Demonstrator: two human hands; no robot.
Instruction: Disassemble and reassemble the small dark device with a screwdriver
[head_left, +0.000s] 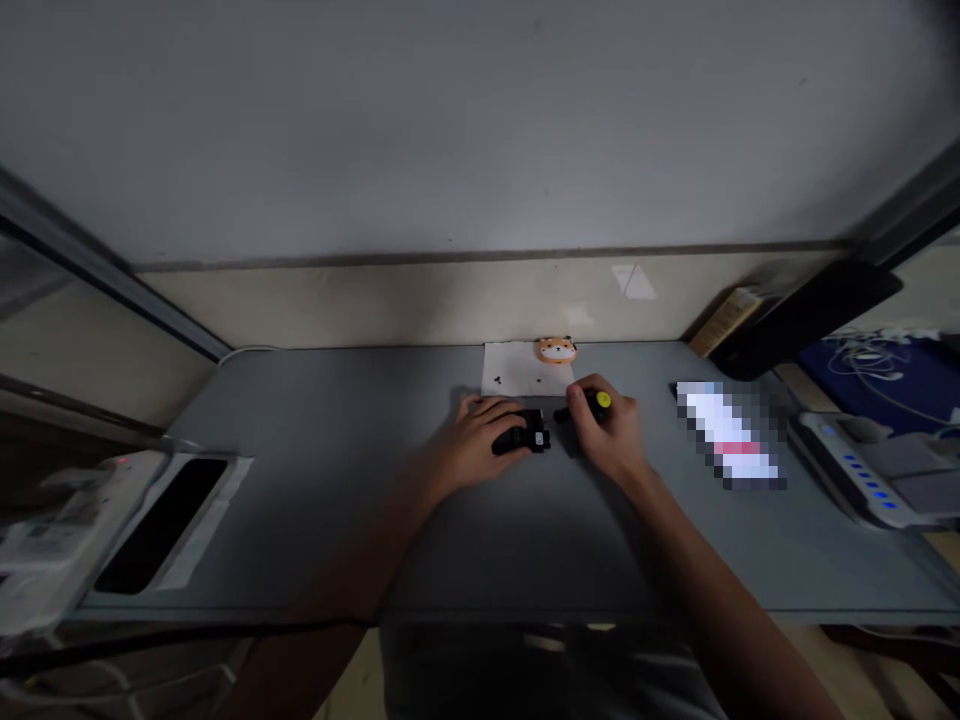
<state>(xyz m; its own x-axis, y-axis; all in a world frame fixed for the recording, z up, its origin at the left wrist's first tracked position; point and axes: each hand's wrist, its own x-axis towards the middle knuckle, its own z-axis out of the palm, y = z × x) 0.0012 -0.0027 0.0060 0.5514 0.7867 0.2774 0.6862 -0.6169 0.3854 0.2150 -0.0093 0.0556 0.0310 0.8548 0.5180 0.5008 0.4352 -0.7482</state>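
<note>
My left hand [484,443] is closed over a small black device [531,432] on the grey desk, its fingers across the top and thumb along the near side. A blocky end with a small white mark sticks out to the right of the fingers. Just right of it, my right hand [609,432] grips a black screwdriver [602,402] with a yellow end cap. The screwdriver's dark front end points left toward the device, and a small gap shows between them. Behind the hands lies a white sheet of paper [517,368] with tiny dark pieces [497,379], probably screws.
An orange-and-white animal-faced case [557,349] sits on the paper's far corner. To the right are a blurred-out lit screen [727,435], a power strip [862,470] and a tall black object [810,315]. At left lies a dark phone [161,525]. A wall closes the back.
</note>
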